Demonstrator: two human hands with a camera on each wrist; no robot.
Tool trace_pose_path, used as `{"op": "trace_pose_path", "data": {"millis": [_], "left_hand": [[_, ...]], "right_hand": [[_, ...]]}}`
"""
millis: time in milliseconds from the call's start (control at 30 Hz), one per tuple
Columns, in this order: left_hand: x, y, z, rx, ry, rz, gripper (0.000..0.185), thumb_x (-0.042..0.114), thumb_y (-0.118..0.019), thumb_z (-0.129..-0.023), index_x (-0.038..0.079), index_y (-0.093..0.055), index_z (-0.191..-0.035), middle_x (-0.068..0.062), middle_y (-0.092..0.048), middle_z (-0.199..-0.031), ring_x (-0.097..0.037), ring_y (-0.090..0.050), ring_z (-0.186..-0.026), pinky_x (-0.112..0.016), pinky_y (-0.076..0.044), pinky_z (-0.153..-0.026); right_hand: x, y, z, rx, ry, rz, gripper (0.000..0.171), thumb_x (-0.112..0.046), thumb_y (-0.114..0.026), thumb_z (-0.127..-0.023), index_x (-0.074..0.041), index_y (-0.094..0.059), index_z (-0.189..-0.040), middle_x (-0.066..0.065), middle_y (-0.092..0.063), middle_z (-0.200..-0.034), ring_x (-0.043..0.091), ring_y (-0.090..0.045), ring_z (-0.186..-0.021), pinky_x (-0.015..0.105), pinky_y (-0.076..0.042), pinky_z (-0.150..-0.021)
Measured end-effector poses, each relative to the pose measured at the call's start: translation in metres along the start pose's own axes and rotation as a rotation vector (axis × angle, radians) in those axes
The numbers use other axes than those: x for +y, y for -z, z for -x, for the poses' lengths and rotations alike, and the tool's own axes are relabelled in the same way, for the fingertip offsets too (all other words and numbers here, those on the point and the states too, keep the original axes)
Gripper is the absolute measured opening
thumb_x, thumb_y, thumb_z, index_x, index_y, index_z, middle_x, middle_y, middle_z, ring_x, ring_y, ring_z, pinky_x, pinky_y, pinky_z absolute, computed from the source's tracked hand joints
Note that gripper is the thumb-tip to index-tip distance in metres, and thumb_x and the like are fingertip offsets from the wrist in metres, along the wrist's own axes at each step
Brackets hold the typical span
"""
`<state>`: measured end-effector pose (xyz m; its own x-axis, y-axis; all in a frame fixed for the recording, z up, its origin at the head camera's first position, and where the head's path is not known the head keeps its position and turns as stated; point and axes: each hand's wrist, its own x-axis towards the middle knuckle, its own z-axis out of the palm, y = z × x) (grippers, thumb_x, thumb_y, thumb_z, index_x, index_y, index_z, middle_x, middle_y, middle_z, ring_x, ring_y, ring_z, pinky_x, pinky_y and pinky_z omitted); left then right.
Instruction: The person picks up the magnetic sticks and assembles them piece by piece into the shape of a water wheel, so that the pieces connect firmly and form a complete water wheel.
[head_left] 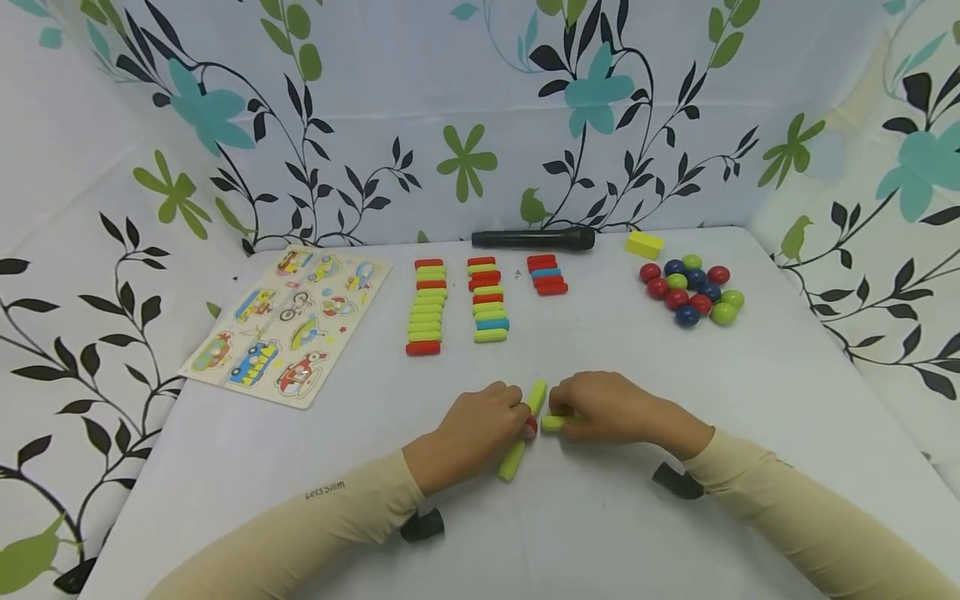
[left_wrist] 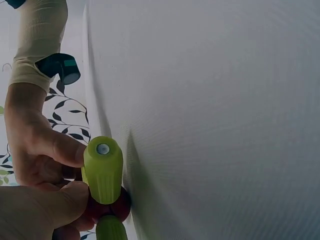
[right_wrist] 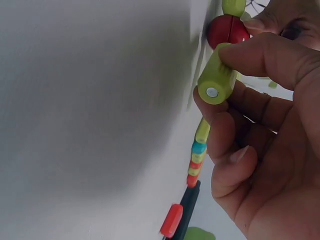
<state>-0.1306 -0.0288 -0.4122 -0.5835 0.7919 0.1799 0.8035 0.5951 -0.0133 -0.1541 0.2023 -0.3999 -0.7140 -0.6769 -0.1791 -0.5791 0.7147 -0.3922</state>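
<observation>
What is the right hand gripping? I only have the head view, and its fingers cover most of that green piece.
Observer: The right hand pinches a green stick; the right wrist view shows a small metal disc set in its end.
Operator: Does that stick reach the red ball?
Observer: In the right wrist view the red ball sits right at the stick's far end; actual contact is unclear.
Operator: And the left hand?
Observer: In the left wrist view the left hand holds another green stick on the same ball, again with a metal disc in its end.
</observation>
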Motion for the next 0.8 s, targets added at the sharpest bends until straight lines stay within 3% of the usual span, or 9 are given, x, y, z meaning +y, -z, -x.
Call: {"op": "trace_pose_path", "data": {"millis": [300,500,800], "left_hand": [[-0.0020,-0.0013,0.0014,-0.003,0.017,0.029,0.023,0.034,-0.077,-0.092,0.014,-0.079,-0.102,0.004,-0.057,-0.077,-0.009,-0.046,-0.069,-0.014,-0.036,-0.051],[-0.0064,0.0017,0.0037,-0.017,0.019,0.063,0.020,0.026,-0.082,-0.088,0.017,-0.079,-0.106,0.003,-0.061,-0.083,-0.010,-0.049,-0.073,-0.014,-0.040,-0.053],[-0.0079,-0.0006,0.0030,0.028,0.034,0.140,0.019,0.030,-0.081,-0.088,0.021,-0.081,-0.105,0.005,-0.055,-0.079,-0.008,-0.046,-0.071,-0.013,-0.034,-0.051]], "right_hand": [[-0.0025,-0.0027,-0.0041,0.025,0.026,0.032,0.014,-0.017,-0.078,-0.084,-0.021,-0.073,-0.098,-0.015,-0.060,-0.082,0.007,-0.053,-0.076,0.026,-0.049,-0.070],[0.0013,-0.0029,-0.0048,0.039,0.062,0.065,0.020,-0.018,-0.079,-0.087,-0.020,-0.074,-0.106,-0.012,-0.063,-0.090,0.006,-0.056,-0.083,0.026,-0.052,-0.075],[0.0028,0.0042,-0.0090,0.040,0.101,0.073,0.029,-0.018,-0.080,-0.088,-0.018,-0.074,-0.116,-0.006,-0.069,-0.106,0.011,-0.062,-0.098,0.032,-0.056,-0.088]]}}
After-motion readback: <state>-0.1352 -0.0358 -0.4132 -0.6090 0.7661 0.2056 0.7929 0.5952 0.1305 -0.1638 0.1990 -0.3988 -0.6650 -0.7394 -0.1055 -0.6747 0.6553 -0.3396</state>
